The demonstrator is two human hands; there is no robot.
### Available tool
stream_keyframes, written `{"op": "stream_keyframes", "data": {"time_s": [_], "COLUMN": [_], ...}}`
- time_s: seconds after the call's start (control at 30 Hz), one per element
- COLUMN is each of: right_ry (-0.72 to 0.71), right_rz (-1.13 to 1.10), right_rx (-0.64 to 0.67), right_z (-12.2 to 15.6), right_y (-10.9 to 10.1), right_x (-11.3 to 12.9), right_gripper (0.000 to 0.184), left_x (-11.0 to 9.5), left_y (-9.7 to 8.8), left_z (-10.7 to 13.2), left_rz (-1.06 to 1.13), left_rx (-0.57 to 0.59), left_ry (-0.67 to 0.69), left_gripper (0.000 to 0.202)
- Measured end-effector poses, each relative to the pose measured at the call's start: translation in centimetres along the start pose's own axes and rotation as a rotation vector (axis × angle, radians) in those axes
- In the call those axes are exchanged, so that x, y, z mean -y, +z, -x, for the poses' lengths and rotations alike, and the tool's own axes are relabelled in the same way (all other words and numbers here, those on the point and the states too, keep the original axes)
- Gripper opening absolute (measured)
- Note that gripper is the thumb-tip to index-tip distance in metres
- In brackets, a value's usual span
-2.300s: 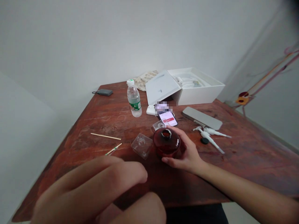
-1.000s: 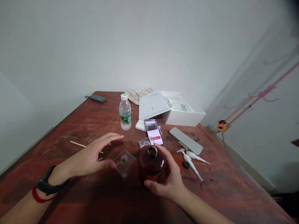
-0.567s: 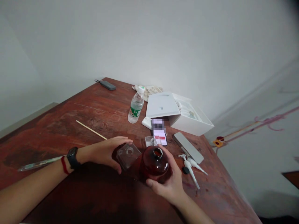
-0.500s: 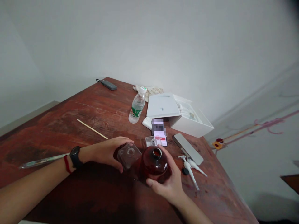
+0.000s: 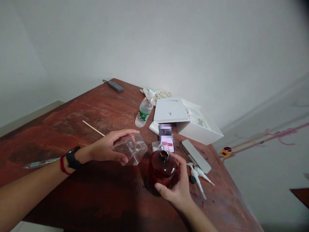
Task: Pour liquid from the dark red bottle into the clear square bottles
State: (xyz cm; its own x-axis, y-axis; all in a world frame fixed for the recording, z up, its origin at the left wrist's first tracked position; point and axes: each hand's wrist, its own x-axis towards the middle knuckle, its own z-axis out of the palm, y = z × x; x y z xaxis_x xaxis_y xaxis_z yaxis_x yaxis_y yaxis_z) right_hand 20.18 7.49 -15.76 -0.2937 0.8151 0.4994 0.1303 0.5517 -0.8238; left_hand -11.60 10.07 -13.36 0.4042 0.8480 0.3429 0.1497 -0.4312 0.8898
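My left hand (image 5: pixel 109 149) grips a clear square bottle (image 5: pixel 130 149), lifted off the wooden table (image 5: pixel 72 193) and tilted so its open neck points toward the red bottle. My right hand (image 5: pixel 177 187) wraps around a round dark red glass bottle (image 5: pixel 162 168) with an open neck, which stands on the table. The clear bottle's neck is just left of and above the red bottle's mouth. A black watch and a red band sit on my left wrist.
A small clear cap (image 5: pixel 158 146) and a phone (image 5: pixel 167 144) lie behind the red bottle. White pump heads (image 5: pixel 199 175), a grey flat case (image 5: pixel 195 156), a white open box (image 5: pixel 190 120), a water bottle (image 5: pixel 144 110), a wooden stick (image 5: pixel 93 128) and a pen (image 5: pixel 41 163) are also on the table.
My left hand reached in, grasped the clear square bottle, then lifted and tilted it toward the red bottle. My right hand stayed on the red bottle. The view turned left.
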Motion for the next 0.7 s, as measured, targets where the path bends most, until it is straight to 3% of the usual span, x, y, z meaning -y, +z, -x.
{"op": "stream_keyframes", "data": {"time_s": [0.13,0.33,0.7], "right_ry": [-0.035,-0.005,-0.027], "right_rz": [0.013,0.072,0.132], "right_rx": [0.039,0.091,0.186], "right_z": [0.2,0.8,1.2], "right_y": [0.0,-0.3,-0.5], "right_x": [-0.1,-1.0,-1.5], "right_gripper": [0.073,0.083,0.093], "left_x": [0.1,0.8,-0.2], "left_y": [-0.5,-0.8,-0.5], "left_z": [0.0,-0.1,-0.1], "left_rz": [-0.084,-0.143,-0.182], "left_rx": [0.03,0.056,0.079], "left_ry": [0.078,0.165,0.146], "left_gripper": [0.099,0.092,0.087]}}
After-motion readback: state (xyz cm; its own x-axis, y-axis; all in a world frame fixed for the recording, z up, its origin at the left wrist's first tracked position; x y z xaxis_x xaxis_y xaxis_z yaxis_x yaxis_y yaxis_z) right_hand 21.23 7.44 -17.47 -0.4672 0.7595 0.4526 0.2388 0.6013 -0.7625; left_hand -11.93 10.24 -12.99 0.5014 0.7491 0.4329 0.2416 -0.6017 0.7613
